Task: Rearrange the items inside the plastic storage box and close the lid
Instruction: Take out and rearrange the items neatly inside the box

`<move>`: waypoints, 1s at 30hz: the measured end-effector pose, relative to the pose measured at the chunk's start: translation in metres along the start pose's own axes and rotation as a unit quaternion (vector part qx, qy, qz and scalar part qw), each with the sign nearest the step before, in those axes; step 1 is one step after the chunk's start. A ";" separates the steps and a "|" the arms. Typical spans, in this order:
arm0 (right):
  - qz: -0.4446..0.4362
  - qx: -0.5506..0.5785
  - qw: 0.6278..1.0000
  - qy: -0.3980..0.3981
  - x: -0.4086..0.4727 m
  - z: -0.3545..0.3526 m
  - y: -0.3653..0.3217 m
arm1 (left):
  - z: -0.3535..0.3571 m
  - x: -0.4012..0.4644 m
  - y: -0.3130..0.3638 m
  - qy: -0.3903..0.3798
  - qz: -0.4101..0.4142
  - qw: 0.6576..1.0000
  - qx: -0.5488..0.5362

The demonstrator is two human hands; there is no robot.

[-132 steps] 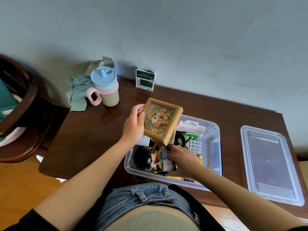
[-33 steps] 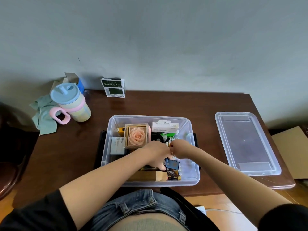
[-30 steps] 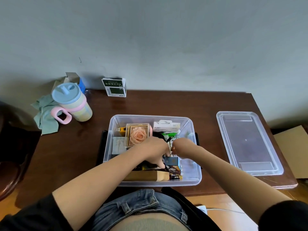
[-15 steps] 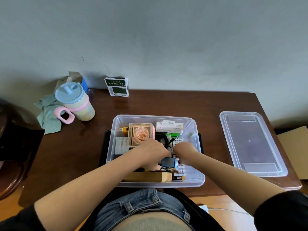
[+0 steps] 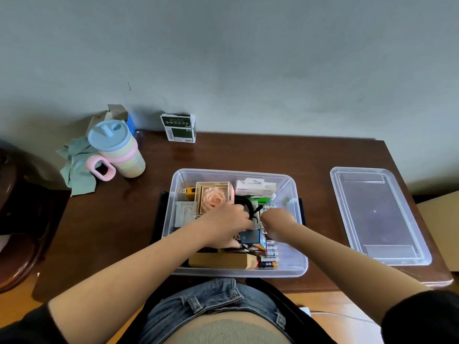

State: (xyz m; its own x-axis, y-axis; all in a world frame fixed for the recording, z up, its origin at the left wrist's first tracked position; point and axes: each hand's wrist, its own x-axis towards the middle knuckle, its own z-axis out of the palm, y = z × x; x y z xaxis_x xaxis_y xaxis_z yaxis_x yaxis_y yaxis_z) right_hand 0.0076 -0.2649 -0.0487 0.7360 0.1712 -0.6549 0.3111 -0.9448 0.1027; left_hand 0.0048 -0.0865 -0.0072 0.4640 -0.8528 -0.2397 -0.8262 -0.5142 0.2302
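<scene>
- Your clear plastic storage box sits on the dark brown wooden desk, right at the near edge in front of you; its walls are see-through and its corners rounded.
- The lid, a flat clear plastic rectangle with a raised rim, lies on the desk to the right of the box, well apart from it, so the box is uncovered.
- Your left hand is down inside the box at its middle, fingers curled over the contents; what they grip is hidden, so I cannot tell its hold.
- Your right hand is inside the box just beside the left, knuckles up and fingers bent downward; its grasp cannot be made out either.
- A square box with a peach rose lies in the far left part, touching your left hand's far side.
- A small blue box lies just near of both hands, with battery packs beside it.
- A flat tan wooden frame lies against the near wall.
- A pastel cup with a pink handle stands at the far left of the desk.
</scene>
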 end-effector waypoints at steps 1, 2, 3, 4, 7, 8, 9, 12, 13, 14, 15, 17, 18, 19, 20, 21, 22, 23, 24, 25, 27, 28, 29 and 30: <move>0.005 0.039 0.999 0.005 -0.001 -0.005 0.001 | 0.001 -0.002 -0.001 0.017 -0.004 1.000 -0.019; 0.006 0.078 0.997 0.012 -0.002 -0.010 0.003 | 0.002 -0.005 -0.002 0.034 -0.009 0.998 -0.044; 0.005 0.116 0.993 0.017 -0.003 -0.017 0.004 | 0.003 -0.008 -0.003 0.057 -0.015 0.996 -0.073; -0.003 0.148 0.989 0.026 -0.005 -0.023 0.006 | 0.003 -0.012 -0.004 0.088 -0.024 0.990 -0.104; -0.014 0.241 0.968 0.074 -0.015 -0.037 0.009 | 0.000 -0.030 -0.010 0.209 -0.079 0.959 -0.176; -0.016 0.269 0.958 0.094 -0.018 -0.040 0.009 | -0.001 -0.036 -0.014 0.252 -0.105 0.944 -0.187; -0.021 0.292 0.950 0.110 -0.021 -0.043 0.007 | -0.001 -0.043 -0.018 0.290 -0.134 0.928 -0.191; -0.024 0.342 0.926 0.160 -0.023 -0.048 -0.006 | 0.002 -0.065 -0.033 0.350 -0.216 0.894 -0.179; -0.014 0.355 0.916 0.184 -0.022 -0.050 -0.012 | 0.004 -0.072 -0.038 0.347 -0.236 0.890 -0.179; 0.002 0.365 0.910 0.199 -0.020 -0.053 -0.018 | 0.007 -0.078 -0.042 0.330 -0.250 0.891 -0.185; 0.018 0.370 0.907 0.201 -0.017 -0.056 -0.023 | 0.010 -0.084 -0.045 0.303 -0.256 0.898 -0.192; 0.035 0.375 0.913 0.159 -0.007 -0.063 -0.034 | 0.017 -0.091 -0.049 0.233 -0.256 0.921 -0.179; 0.038 0.379 0.916 0.123 -0.001 -0.065 -0.039 | 0.021 -0.093 -0.049 0.197 -0.257 0.933 -0.160; 0.042 0.390 0.916 0.086 0.005 -0.067 -0.044 | 0.024 -0.095 -0.050 0.161 -0.262 0.942 -0.137; 0.049 0.409 0.910 0.053 0.010 -0.067 -0.049 | 0.027 -0.095 -0.050 0.132 -0.269 0.948 -0.110; 0.055 0.437 0.898 0.028 0.014 -0.067 -0.052 | 0.030 -0.094 -0.050 0.112 -0.277 0.951 -0.082; 0.061 0.468 0.881 0.012 0.018 -0.065 -0.054 | 0.033 -0.092 -0.050 0.104 -0.284 0.952 -0.055; 0.067 0.503 0.862 0.002 0.020 -0.063 -0.055 | 0.036 -0.091 -0.050 0.101 -0.290 0.951 -0.033; 0.072 0.537 0.841 -0.006 0.021 -0.061 -0.055 | 0.038 -0.089 -0.050 0.102 -0.296 0.950 -0.018; 0.074 0.570 0.818 -0.014 0.022 -0.059 -0.055 | 0.039 -0.087 -0.050 0.103 -0.301 0.948 -0.006; 0.074 0.631 0.772 -0.023 0.022 -0.057 -0.056 | 0.041 -0.083 -0.049 0.102 -0.305 0.947 0.012; 0.068 0.659 0.749 -0.018 0.021 -0.056 -0.056 | 0.042 -0.082 -0.049 0.105 -0.303 0.947 0.017; 0.060 0.680 0.731 -0.006 0.019 -0.056 -0.056 | 0.043 -0.081 -0.049 0.116 -0.298 0.947 0.018; 0.048 0.693 0.719 0.009 0.015 -0.056 -0.055 | 0.044 -0.081 -0.050 0.134 -0.294 0.946 0.012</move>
State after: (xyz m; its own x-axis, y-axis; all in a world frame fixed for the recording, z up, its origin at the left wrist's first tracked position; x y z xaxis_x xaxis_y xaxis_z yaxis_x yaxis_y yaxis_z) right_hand 0.0354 -0.1949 -0.0222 0.7261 0.0789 -0.6831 -0.6304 -0.3203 -0.7071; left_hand -0.0054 0.0127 -0.0406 0.9072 -0.4146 -0.0710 -0.4060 -0.9072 0.1101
